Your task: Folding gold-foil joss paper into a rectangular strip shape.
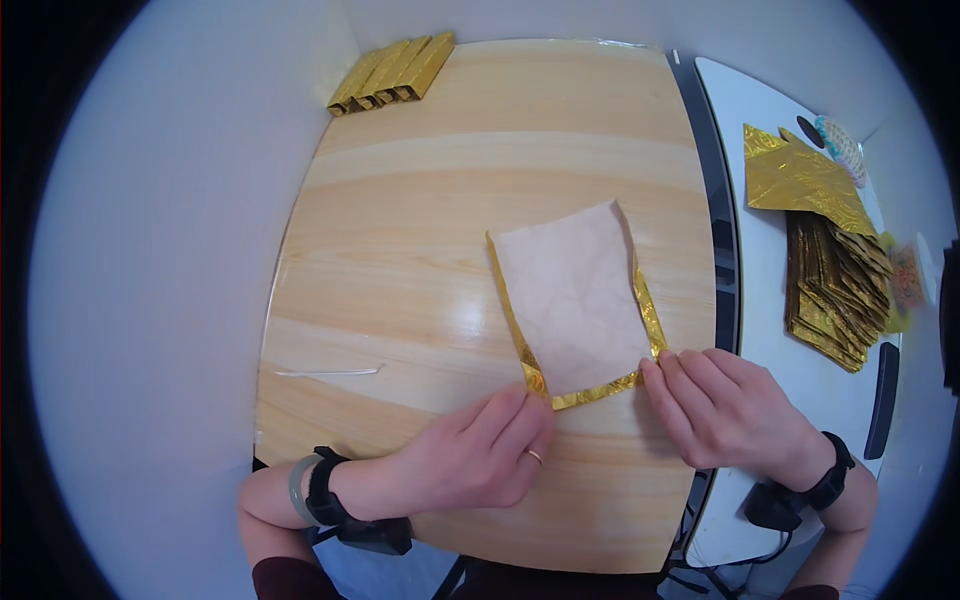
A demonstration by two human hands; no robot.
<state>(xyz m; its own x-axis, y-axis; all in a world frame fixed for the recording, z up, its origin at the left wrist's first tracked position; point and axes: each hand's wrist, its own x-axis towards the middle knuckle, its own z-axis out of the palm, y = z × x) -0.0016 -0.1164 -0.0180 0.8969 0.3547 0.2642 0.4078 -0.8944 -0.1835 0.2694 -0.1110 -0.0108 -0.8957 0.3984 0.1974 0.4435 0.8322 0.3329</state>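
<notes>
A sheet of gold foil paper [572, 296] lies pale side up on the wooden table, with narrow gold folds along its left, right and near edges. At its near left corner my left hand [492, 447] pinches the folded edge between thumb and fingers. My right hand [728, 412] pinches the near right corner, where the right and near folds meet. Both corners are partly hidden under my fingertips. The far edge shows no gold fold.
Several folded gold paper pieces [392, 74] stand in a row at the table's far left corner. A thin white stick [330, 373] lies to the left. On the white side table [765, 300] are a gold sheet [805, 180], a stack of folded gold paper [835, 290] and a knitted item [840, 148].
</notes>
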